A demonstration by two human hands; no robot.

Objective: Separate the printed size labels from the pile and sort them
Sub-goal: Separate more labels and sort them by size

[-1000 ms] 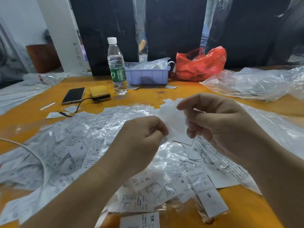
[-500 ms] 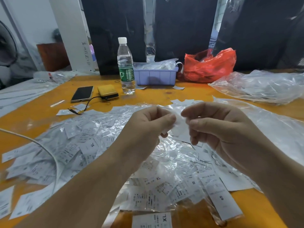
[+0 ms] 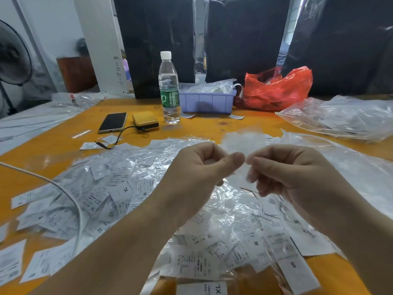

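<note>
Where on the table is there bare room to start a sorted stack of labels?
Bare orange table shows between the water bottle, the lavender bin and the label pile. A smaller patch lies left of the phone. The middle under both hands is crowded with labels and plastic.

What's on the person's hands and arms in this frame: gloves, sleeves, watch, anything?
Nothing visible. The left hand and right hand are bare, with no gloves, and no rings show on the parts in view. Both forearms are uncovered down to the bottom edge of the picture: no sleeve cuffs, watch, wristband or markings. Fingernails look short and unpainted. Anything worn above the forearms is out of frame.
</note>
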